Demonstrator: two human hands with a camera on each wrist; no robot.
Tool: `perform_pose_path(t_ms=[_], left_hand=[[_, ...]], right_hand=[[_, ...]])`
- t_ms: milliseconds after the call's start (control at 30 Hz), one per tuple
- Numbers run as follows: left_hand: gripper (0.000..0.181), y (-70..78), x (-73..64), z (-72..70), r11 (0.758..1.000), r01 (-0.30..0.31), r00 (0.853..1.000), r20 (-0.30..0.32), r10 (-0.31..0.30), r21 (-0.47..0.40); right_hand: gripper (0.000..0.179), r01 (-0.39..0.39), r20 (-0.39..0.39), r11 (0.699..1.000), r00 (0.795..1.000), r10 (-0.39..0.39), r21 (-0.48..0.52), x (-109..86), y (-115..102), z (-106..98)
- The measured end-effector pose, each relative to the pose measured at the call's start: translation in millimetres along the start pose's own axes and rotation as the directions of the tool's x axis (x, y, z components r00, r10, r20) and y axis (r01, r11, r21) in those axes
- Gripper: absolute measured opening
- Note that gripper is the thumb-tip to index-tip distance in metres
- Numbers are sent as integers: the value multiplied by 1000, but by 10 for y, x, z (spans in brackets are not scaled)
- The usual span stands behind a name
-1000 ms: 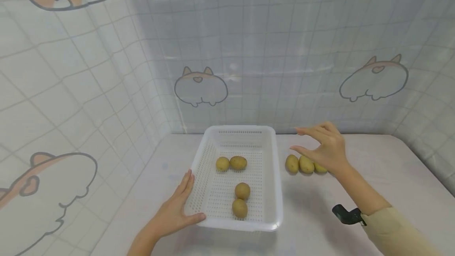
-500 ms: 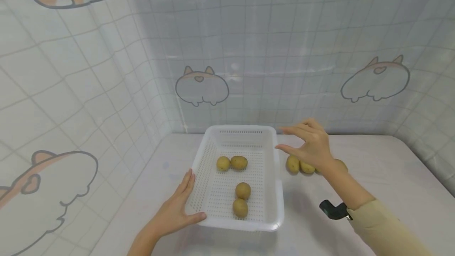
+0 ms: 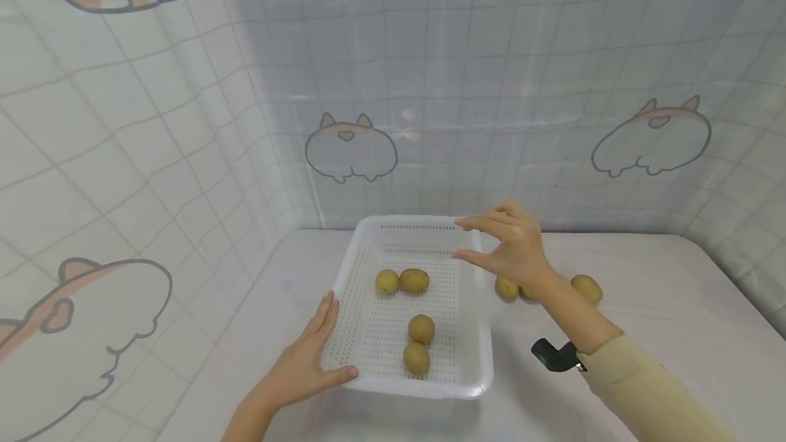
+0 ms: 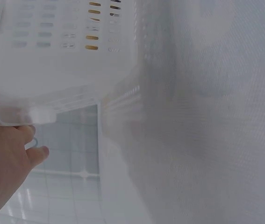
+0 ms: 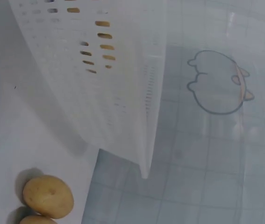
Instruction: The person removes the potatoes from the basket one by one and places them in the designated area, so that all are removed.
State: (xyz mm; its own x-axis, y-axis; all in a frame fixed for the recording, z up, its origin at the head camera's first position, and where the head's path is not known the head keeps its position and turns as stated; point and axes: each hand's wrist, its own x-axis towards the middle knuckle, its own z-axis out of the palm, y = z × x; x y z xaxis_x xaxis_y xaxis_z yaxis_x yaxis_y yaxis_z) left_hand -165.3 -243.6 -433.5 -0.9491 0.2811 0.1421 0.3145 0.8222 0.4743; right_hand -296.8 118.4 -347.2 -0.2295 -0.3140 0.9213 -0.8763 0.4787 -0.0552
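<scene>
A white perforated plastic basket (image 3: 473, 391) stands on the table, with several potatoes (image 3: 414, 280) lying in it. My left hand (image 3: 301, 370) rests at its near left corner, thumb on the near rim and straight fingers along the left side. In the left wrist view, the fingertips (image 4: 39, 156) show beside the basket's rim. Over the far right rim hovers my right hand (image 3: 512, 241), thumb and fingers spread apart with nothing between them. More potatoes (image 3: 586, 288) lie on the table right of the basket, partly hidden by the right hand and forearm.
A white cloth covers the table (image 3: 645, 346). Behind and on both sides hangs a checked curtain (image 3: 485, 142) with cartoon dogs. A dark curved piece (image 3: 555, 355) sticks out at the right sleeve (image 3: 638, 380). Two potatoes (image 5: 48, 196) show in the right wrist view.
My right hand has moved left, from above the loose potatoes to over the basket's right rim, uncovering the rightmost potato. The left hand and basket have stayed put.
</scene>
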Motion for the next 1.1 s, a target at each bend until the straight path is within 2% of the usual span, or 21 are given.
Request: perform_pose_path(t_ms=[233, 500, 800, 1100], left_hand=[[113, 25, 12, -13, 1000, -2, 1000, 1, 2, -10], [113, 48, 21, -10, 1000, 17, 1000, 14, -17, -15], [113, 34, 20, -10, 1000, 12, 1000, 8, -11, -10], [114, 10, 25, 5, 1000, -2, 999, 33, 2, 0]], right_hand=[[44, 39, 13, 999, 999, -39, 18, 85, -62, 113], [43, 67, 11, 994, 998, -68, 90, 168, -160, 264], [42, 56, 37, 993, 997, -60, 108, 237, -252, 434], [43, 38, 37, 993, 998, -42, 109, 319, -337, 616]])
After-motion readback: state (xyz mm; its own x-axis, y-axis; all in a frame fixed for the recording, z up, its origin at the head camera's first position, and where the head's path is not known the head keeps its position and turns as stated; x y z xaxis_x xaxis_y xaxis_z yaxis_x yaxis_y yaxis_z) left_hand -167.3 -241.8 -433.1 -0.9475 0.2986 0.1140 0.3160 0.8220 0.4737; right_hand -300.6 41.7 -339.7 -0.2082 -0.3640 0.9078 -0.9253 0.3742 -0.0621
